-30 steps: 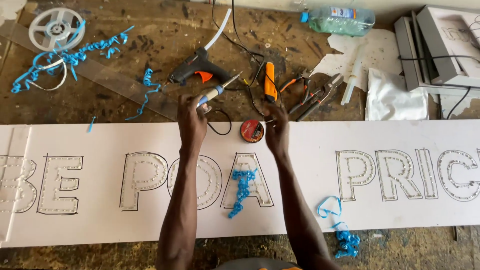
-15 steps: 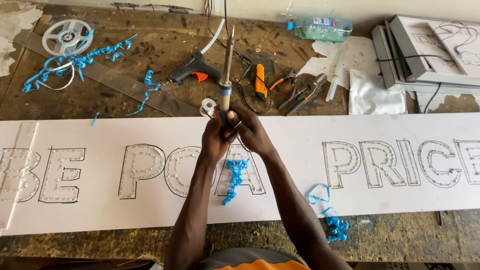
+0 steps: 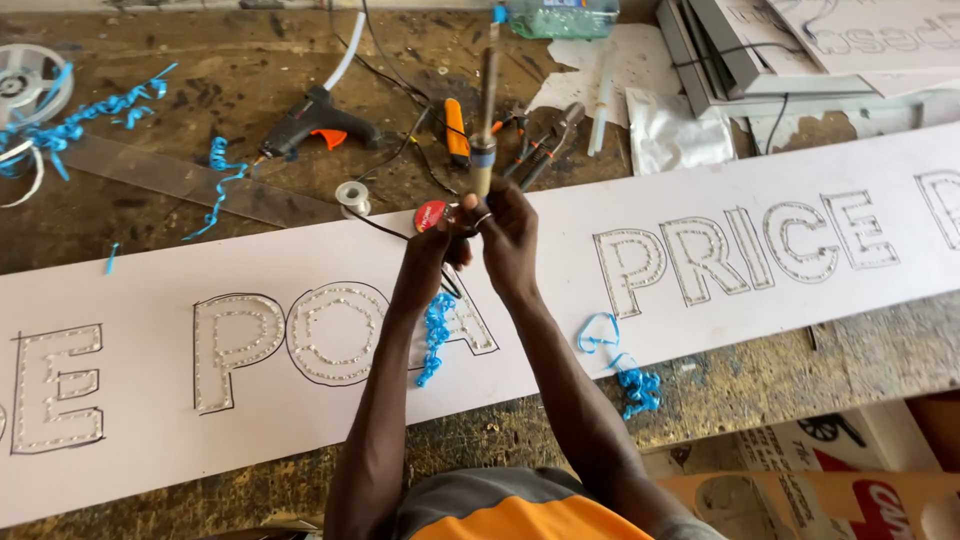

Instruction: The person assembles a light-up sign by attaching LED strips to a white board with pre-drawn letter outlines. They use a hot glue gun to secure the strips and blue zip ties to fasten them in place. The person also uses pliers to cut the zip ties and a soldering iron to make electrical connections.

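arms: bare, no sleeves | top (image 3: 520,515): orange front, grey shoulders | wrists: nothing worn

A scarred wooden bench (image 3: 200,215) carries a long white sign board (image 3: 720,300) laid across it, with outlined letters studded in small dots. Behind the board lie a black glue gun (image 3: 315,122), a solder spool (image 3: 352,195), pliers (image 3: 545,150), a clear ruler (image 3: 190,180) and an empty reel (image 3: 25,85). Blue curled strips (image 3: 85,115) (some on the board too) are scattered about.
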